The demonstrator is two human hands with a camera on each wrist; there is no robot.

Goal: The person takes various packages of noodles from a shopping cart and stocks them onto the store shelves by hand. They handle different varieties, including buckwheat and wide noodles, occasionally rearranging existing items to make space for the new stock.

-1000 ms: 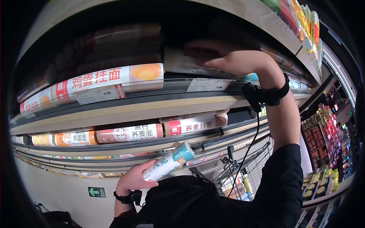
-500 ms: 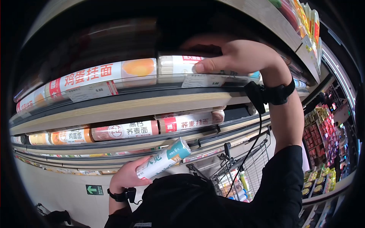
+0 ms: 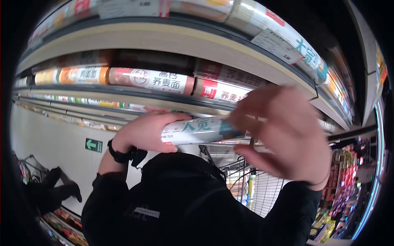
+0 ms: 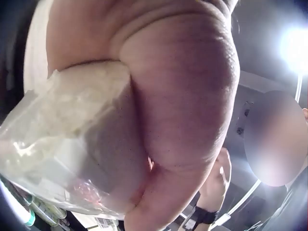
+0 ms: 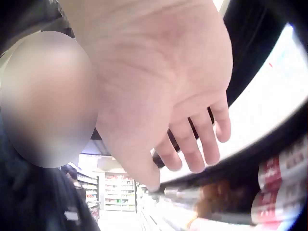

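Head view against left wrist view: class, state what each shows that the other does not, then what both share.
Only the head view shows the wooden-edged store shelf, the wire shopping trolley and the printed teal-and-white label. Only the left wrist view shows the clear wrapper end with pale noodles inside. Both show the left hand gripping the long cylindrical noodle packet, and the right hand open nearby.

- A long pale wooden shelf edge (image 3: 164, 39) curves across the shop.
- Below it lie cylindrical red-and-white noodle packs (image 3: 152, 80).
- Further below, a green arrow sign (image 3: 94, 145) sits on a white wall (image 3: 49, 135).
- Right of it, a wire shopping trolley (image 3: 250, 192).
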